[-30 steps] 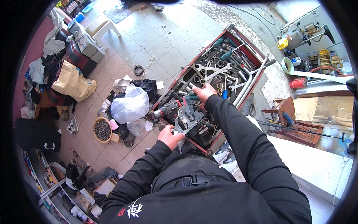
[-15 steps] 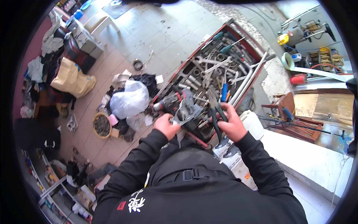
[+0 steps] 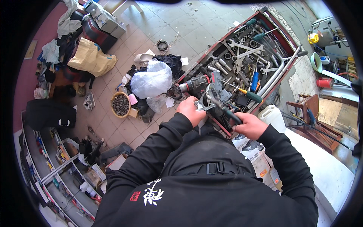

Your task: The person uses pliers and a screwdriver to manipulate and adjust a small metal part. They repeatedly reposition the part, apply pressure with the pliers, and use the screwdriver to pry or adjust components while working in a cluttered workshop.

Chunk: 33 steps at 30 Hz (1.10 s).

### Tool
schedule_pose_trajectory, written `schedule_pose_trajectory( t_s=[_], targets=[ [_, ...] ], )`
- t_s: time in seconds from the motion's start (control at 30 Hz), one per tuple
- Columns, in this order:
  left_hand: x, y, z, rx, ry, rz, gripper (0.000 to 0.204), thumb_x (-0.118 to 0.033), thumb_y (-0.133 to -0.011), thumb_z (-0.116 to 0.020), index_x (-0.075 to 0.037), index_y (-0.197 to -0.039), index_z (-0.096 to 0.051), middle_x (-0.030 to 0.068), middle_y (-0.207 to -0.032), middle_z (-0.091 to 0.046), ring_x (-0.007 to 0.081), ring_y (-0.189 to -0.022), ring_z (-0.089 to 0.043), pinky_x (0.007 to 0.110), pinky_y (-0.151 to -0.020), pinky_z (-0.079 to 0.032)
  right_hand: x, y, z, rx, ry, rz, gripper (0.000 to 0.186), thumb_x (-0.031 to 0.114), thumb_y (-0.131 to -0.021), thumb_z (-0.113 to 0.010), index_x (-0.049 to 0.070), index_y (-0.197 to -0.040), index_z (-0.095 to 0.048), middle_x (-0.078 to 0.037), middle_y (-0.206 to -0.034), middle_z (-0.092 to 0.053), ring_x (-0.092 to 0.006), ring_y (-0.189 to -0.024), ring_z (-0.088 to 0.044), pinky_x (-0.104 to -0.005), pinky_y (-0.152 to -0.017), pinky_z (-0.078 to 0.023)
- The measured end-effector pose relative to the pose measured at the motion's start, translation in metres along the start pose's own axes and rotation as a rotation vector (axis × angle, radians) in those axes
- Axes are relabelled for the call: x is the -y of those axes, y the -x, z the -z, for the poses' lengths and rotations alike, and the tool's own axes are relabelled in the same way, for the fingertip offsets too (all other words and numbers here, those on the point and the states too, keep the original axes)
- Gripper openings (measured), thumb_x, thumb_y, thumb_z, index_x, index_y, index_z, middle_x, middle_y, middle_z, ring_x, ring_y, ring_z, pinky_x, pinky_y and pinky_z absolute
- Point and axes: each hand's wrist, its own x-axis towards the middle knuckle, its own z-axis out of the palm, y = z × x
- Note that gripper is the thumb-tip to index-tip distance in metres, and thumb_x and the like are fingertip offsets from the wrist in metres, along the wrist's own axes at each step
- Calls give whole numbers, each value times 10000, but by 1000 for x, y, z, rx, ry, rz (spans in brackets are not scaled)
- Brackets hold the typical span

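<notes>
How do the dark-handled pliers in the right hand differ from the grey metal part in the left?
The pliers are long and narrow, while the metal part is broader and irregular. The pliers have dark grips; the metal part is lighter grey. The right hand holds the pliers at the handle end, whereas the left hand holds the metal part. Both are hand-held.

Pliers (image 3: 230, 114) tipped leftward, brought to the metal part (image 3: 203, 106)
</notes>
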Motion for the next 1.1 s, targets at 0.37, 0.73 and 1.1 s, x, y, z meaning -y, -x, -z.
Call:
schedule_pose_trajectory(
  t_s=[0.37, 0.73, 1.1],
  targets=[
    [-16, 3, 13, -38, -74, -45, 615, -259, -806, -827, 21, -1339, -699, 274, -1137, -792, 432, -1125, -768, 479, -1019, -609, 14, -22, -10, 81, 17, 23, 284, 90, -931, -697, -10, -1194, -733, -56, -947, -682, -150, -878, -643, -333, -806, -548],
    [-12, -6, 18, 98, 33, 77, 572, -270, -792, -834, 22, -1277, -750, 226, -1126, -810, 402, -1114, -780, 459, -1010, -609, 12, -26, -19, 27, 21, 16, 296, 79, -916, -711, -21, -1194, -730, -85, -951, -702, -169, -888, -663, -356, -828, -566],
    [-17, 7, 26, 67, 77, -56, 471, -289, -780, -820, 6, -1146, -784, 176, -940, -799, 351, -947, -792, 455, -911, -621, 32, -19, -18, -69, 364, 81, 218, 118, -896, -703, -26, -1056, -670, -225, -932, -693, -408, -914, -702, -480, -852, -568]
  ],
)
